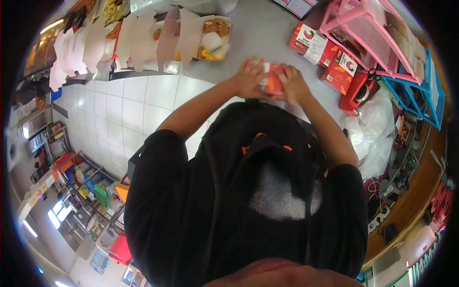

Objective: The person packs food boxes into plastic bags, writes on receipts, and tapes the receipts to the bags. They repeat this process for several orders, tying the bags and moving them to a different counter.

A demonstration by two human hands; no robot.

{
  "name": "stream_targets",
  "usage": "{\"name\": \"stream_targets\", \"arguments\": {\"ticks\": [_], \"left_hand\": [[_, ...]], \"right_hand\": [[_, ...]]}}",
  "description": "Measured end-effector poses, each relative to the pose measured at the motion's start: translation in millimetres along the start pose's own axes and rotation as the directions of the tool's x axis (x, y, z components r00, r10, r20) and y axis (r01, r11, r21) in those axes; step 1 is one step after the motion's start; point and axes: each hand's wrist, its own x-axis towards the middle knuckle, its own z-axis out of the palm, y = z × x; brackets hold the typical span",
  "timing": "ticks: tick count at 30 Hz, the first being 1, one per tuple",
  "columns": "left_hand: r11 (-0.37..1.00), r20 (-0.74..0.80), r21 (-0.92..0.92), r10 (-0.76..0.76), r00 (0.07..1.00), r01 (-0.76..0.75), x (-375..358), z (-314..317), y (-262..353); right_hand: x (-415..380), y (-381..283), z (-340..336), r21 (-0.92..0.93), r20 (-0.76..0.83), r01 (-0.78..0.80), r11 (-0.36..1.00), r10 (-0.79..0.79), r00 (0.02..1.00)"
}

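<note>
On the grey table (pixel 210 74), close in front of my body, stands a red and white box (pixel 274 82). My left hand (pixel 249 79) lies over its left part, fingers bent across the top. My right hand (pixel 292 84) grips its right side, fingers curled over the edge. Similar closed red boxes with white labels (pixel 313 44) (pixel 340 71) sit to the right of my hands. Beyond them is a red tape dispenser (pixel 358 93). An open box of food (pixel 215 38) is at the upper left of my hands.
More open white boxes (pixel 138 40) stand in a row at the upper left. A pink rack (pixel 377 36) and a blue rack (pixel 423 93) are at the right, with clear plastic bags (pixel 375 129) below them. White floor tiles (pixel 129 107) show left of the table.
</note>
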Motion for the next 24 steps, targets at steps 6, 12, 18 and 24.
{"name": "stream_targets", "arguments": {"ticks": [6,12,18,24], "left_hand": [[0.995,0.069,-0.007,0.102,0.992,-0.102,43,1,17],[0.887,-0.095,0.007,-0.459,0.883,0.461,48,11,76],[0.771,-0.153,-0.009,-0.63,0.761,0.637,62,21,114],[0.728,-0.171,0.007,-0.675,0.718,0.686,74,33,132]], "right_hand": [[3,-6,19,-0.016,-0.136,-0.194,0.981,0.19,0.972],[-93,39,0,0.39,-0.726,-0.53,0.753,0.605,0.326],[-186,195,6,0.711,-0.278,-0.655,0.257,0.958,0.074],[-203,175,-15,0.816,-0.14,-0.532,0.225,0.971,0.196]]}}
